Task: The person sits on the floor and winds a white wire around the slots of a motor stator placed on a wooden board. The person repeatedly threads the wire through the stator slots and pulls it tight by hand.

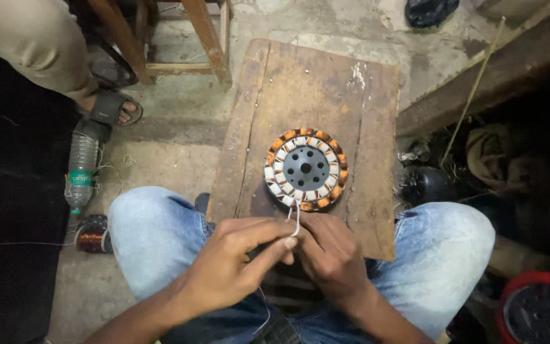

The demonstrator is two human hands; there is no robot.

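Worn wooden board (300,83), cracked concrete floor (179,127)

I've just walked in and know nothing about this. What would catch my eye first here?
Probably the round motor stator, ringed with copper coils, lying on a worn wooden board across the person's knees. Just below it, the left hand and right hand pinch white wire leads coming off its near edge. A plastic water bottle lies on the floor at left.

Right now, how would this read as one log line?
left hand: pinching white lead wires | right hand: gripping same wires | stator: flat on wooden board
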